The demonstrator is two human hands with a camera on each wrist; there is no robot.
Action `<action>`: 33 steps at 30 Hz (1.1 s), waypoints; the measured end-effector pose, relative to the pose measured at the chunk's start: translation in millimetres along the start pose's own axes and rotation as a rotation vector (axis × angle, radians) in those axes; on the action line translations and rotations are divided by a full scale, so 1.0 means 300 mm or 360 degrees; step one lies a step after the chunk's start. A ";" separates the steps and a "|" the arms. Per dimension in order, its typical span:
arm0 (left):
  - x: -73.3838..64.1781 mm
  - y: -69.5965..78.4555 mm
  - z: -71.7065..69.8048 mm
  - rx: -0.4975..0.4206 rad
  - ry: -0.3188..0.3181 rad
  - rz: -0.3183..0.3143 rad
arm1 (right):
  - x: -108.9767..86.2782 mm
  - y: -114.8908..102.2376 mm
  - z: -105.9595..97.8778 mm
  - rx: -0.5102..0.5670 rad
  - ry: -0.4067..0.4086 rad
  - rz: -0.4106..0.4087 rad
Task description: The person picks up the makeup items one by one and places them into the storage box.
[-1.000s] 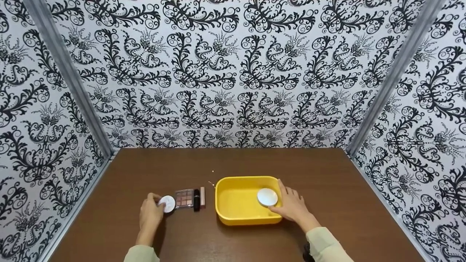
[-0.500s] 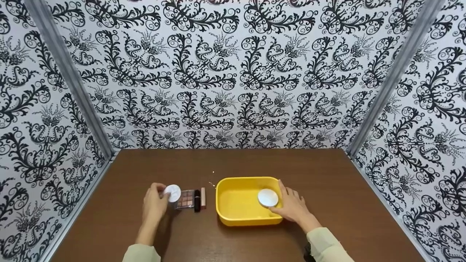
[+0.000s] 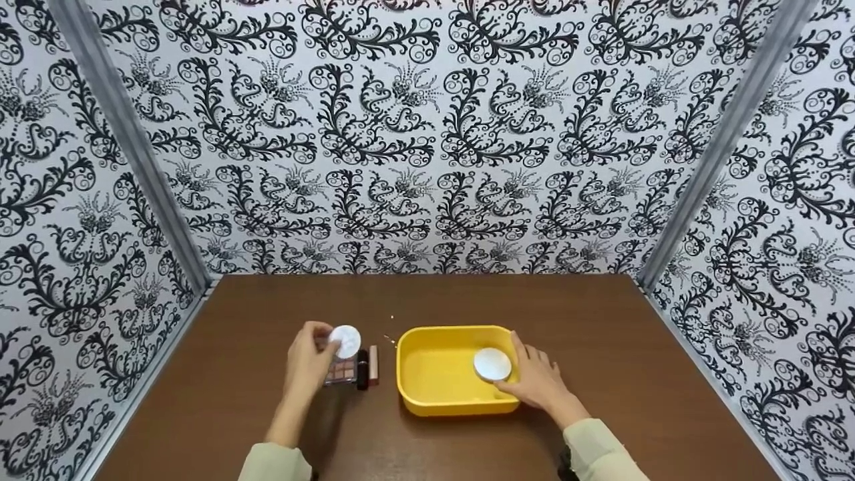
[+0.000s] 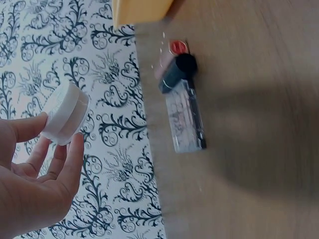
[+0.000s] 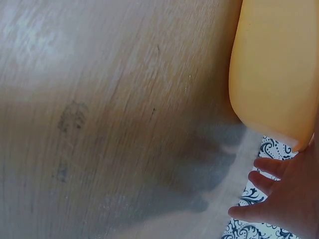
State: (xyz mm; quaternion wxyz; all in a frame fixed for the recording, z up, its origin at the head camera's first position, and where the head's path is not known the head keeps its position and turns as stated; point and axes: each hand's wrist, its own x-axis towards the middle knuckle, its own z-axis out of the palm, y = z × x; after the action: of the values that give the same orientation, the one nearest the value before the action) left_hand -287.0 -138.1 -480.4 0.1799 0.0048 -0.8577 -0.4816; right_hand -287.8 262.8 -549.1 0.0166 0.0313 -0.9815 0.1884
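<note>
My left hand (image 3: pixel 308 361) pinches a small round cosmetic jar (image 3: pixel 346 341) between thumb and fingers. In the left wrist view the jar (image 4: pixel 66 113) shows a white lid and a pale pinkish body, tilted and off the table. An eyeshadow palette (image 3: pixel 342 371) lies under it, partly covered. My right hand (image 3: pixel 536 379) rests at the right rim of a yellow bin (image 3: pixel 437 407), its thumb over the rim. A white round container (image 3: pixel 492 365) sits inside near that thumb. In the right wrist view several fingers (image 5: pixel 264 184) stretch past the bin's corner.
Right of the palette lie a black tube (image 3: pixel 363 369) and a slim pink tube (image 3: pixel 373 365), side by side, left of the bin. Tiny bright specks mark the brown table (image 3: pixel 427 297) near the bin's far left corner. Patterned walls (image 3: pixel 414 167) enclose the table.
My left hand has lifted the cosmetic jar and carried it rightward and away from me, over the palette. The right hand and the yellow bin have stayed in place.
</note>
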 end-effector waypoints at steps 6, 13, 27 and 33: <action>-0.014 0.031 0.031 -0.0061 -0.0009 0.0070 | -0.002 0.001 -0.005 0.0001 -0.0005 0.0009; -0.024 0.064 0.072 -0.0134 -0.0046 0.0113 | -0.002 0.000 -0.007 -0.0003 0.0011 0.0004; -0.047 0.097 0.159 -0.0132 -0.0116 0.0172 | -0.009 0.000 0.002 0.0022 0.0013 0.0013; -0.055 0.123 0.186 -0.0111 -0.0145 0.0164 | -0.013 -0.007 -0.010 0.0014 0.0025 0.0000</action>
State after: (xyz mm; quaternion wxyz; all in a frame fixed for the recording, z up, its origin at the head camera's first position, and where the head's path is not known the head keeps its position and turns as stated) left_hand -283.0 -69.3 -481.3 0.1652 -0.0676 -0.8468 -0.5010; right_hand -283.7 262.3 -545.8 0.0242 0.0299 -0.9804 0.1930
